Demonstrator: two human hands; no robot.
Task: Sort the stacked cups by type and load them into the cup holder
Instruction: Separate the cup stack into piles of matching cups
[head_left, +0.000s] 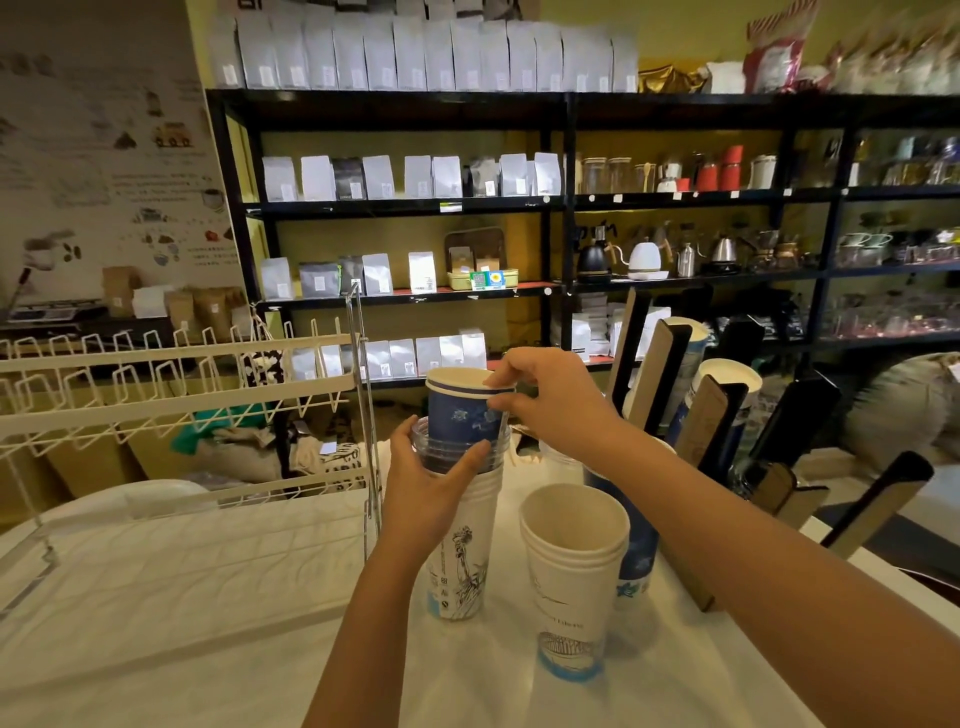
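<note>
**Pulling the blue cups out of the mixed stack**

The left hand (434, 493) wraps the mixed stack (460, 540) standing on the white surface (208, 597), its grip closed around the clear plastic cups (457, 447). The right hand (550, 402) pinches the rim of the blue paper cups (460, 410), nested on top. Next, I judge: lift them free and carry them right to the cup holder (706, 431). A sorted white cup stack (574, 566) stands near right.

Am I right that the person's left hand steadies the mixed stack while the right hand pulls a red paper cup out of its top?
Nearly. The head view shows the cup is blue, not red. The left hand does steady the stack, and the right hand grips the cup's rim.
</note>
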